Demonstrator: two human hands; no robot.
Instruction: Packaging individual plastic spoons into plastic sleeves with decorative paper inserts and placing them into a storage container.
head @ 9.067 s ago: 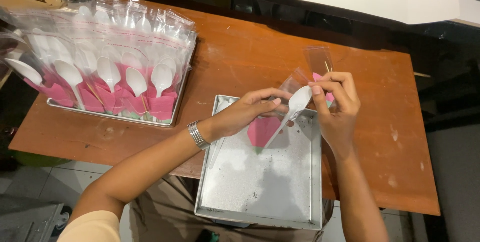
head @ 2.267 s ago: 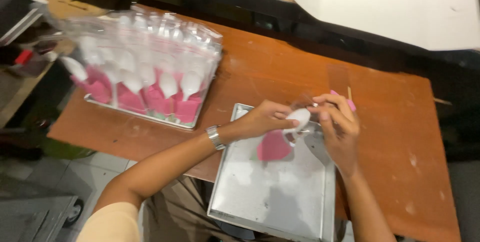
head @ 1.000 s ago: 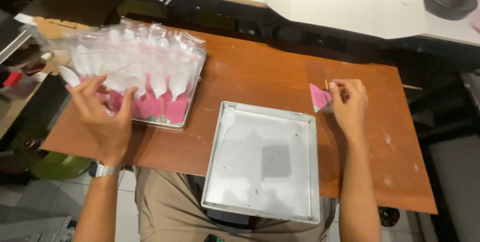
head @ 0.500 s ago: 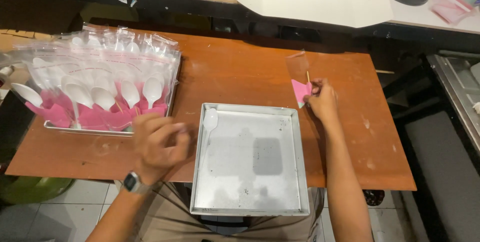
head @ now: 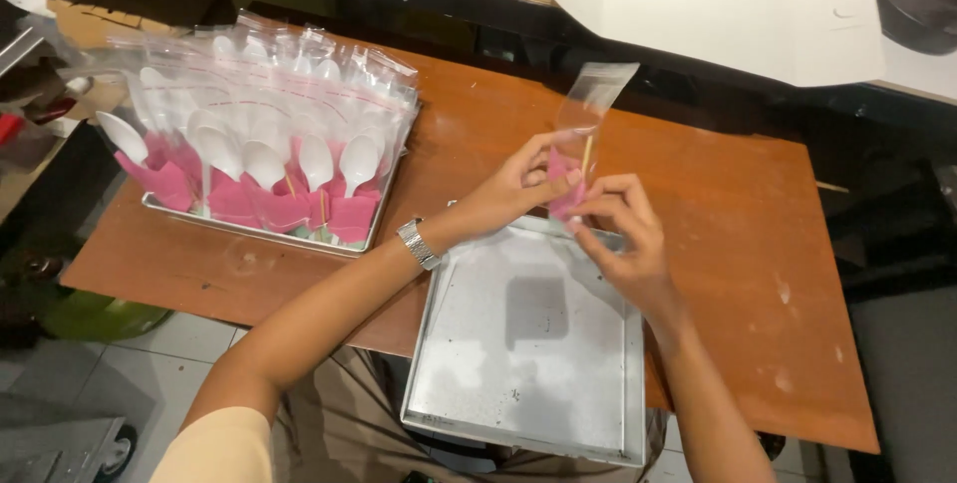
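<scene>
Seen from the head camera, both hands pinch one clear plastic sleeve point(head: 586, 134) holding a pink folded napkin and a thin wooden pick. The left hand point(head: 518, 184) steadies its edge, while the right hand point(head: 623, 229) grips its bottom, probably keeping it upright. Directly below the grip sits an empty metal tray point(head: 528, 343); far to its left, a tray of filled sleeves with white plastic spoons point(head: 269, 159).

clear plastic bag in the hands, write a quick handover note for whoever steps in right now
Left hand and right hand both pinch the clear plastic bag, held upright above the empty metal tray.
The bag holds a folded pink napkin and a thin wooden toothpick; no spoon in it.
Done: many sealed bags with white plastic spoons and pink napkins stand in the far metal tray on the brown wooden table.
Left: this bag is open and lacks a spoon.
</scene>
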